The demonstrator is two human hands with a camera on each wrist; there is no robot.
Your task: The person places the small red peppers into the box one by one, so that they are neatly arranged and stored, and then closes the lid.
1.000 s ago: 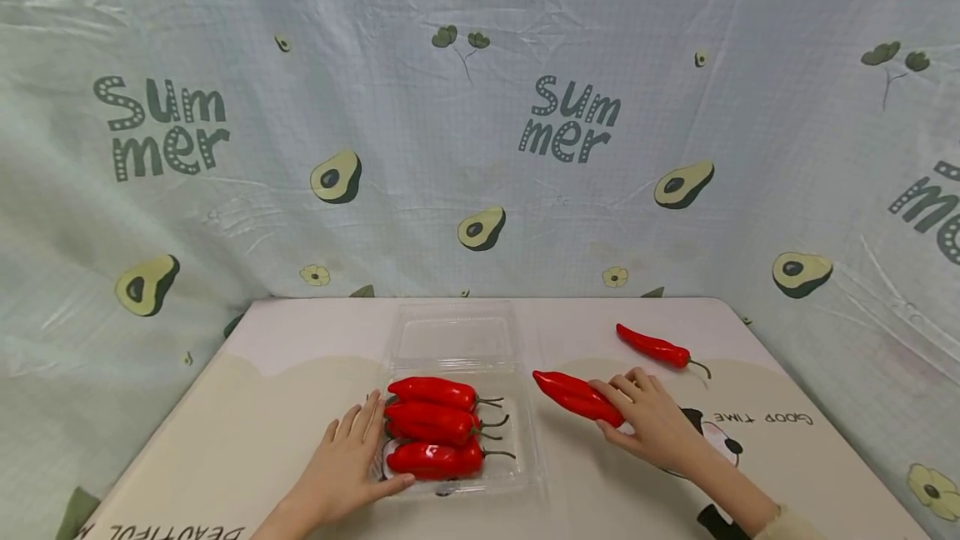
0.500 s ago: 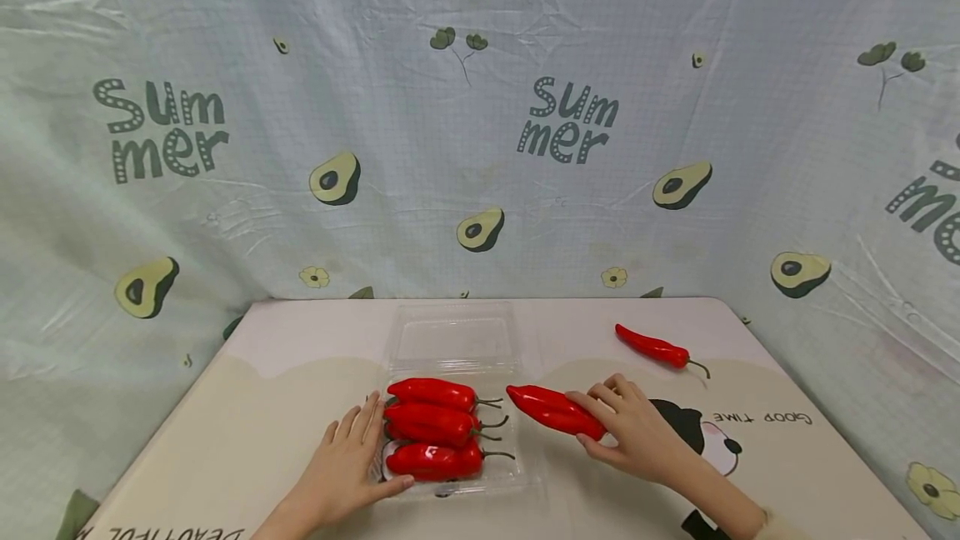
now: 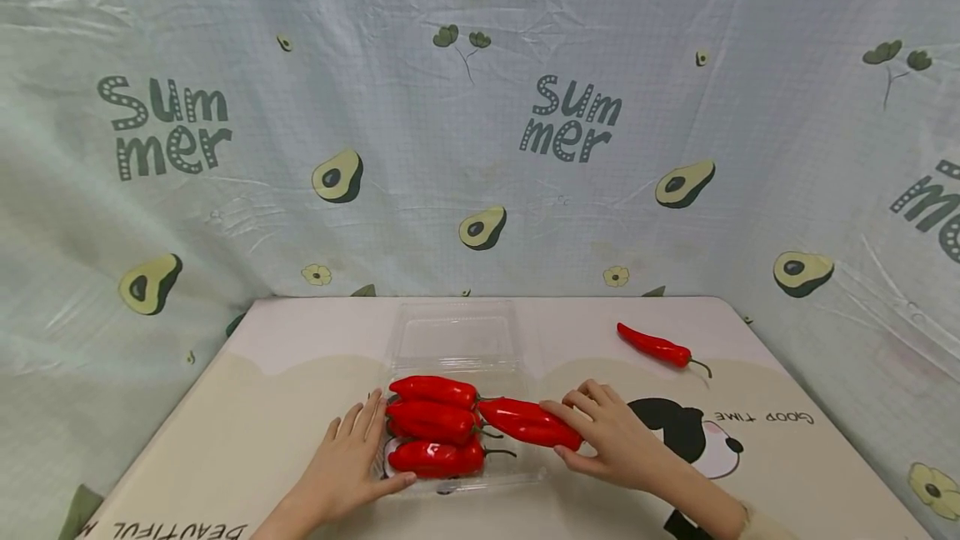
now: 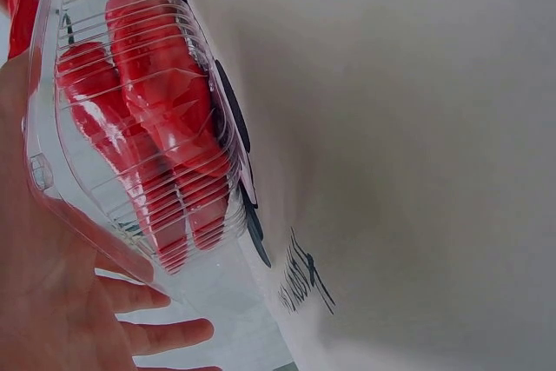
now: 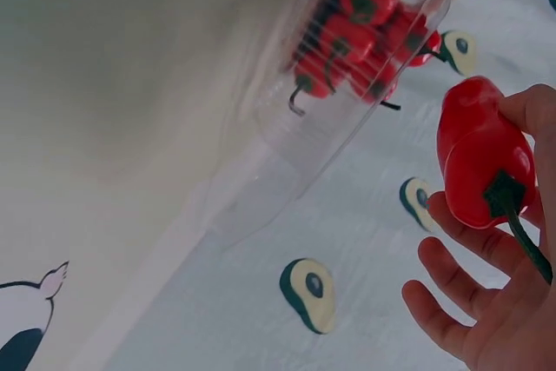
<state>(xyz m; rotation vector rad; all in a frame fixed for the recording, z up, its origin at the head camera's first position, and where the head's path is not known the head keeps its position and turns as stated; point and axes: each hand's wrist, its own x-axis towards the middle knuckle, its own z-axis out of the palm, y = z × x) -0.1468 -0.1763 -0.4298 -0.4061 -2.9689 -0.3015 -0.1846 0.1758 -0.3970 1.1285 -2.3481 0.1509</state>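
Note:
In the head view my right hand holds a red pepper between thumb and fingers, its pointed tip over the right side of a clear plastic box. The right wrist view shows this pepper's green stem lying toward the palm. Several more red peppers lie stacked in the box, tips to the left and stems to the right. My left hand rests along the box's left side, fingers straight and thumb at the near left corner. Its spread fingers show beside the ribbed wall in the left wrist view.
The box's clear lid lies open toward the back of the table. A thinner red chili with a curved stem lies on the table at the back right. A printed curtain hangs behind the table.
My right hand has carried the pepper leftward, from beside the box to over its right side. The left hand, the box and the thin chili stay in place.

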